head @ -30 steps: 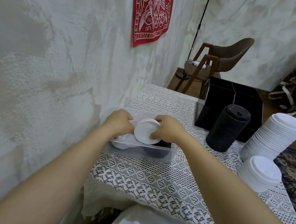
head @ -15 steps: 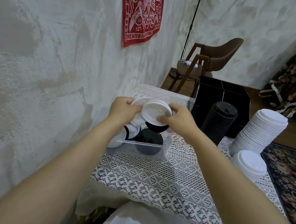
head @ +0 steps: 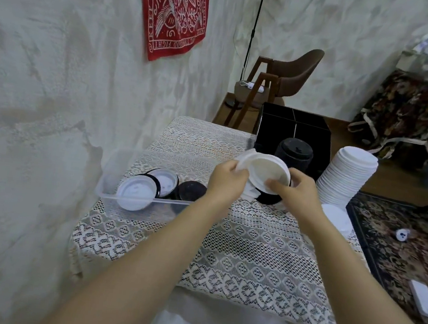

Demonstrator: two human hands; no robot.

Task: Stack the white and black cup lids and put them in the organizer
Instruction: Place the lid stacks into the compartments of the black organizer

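Both hands are raised over the lace-covered table (head: 237, 246). The left hand (head: 227, 184) grips the rim of a white lid (head: 243, 158). The right hand (head: 298, 197) pinches a second white lid (head: 269, 169) - tilted, hollow side toward the camera, overlapping the first. Loose lids (head: 136, 193) lie in the clear bin (head: 114, 165), and the black organizer (head: 293, 126) stands behind - at the far edge.

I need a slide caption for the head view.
Left hand and right hand hold white cup lids over the lace tablecloth, beside the clear bin.
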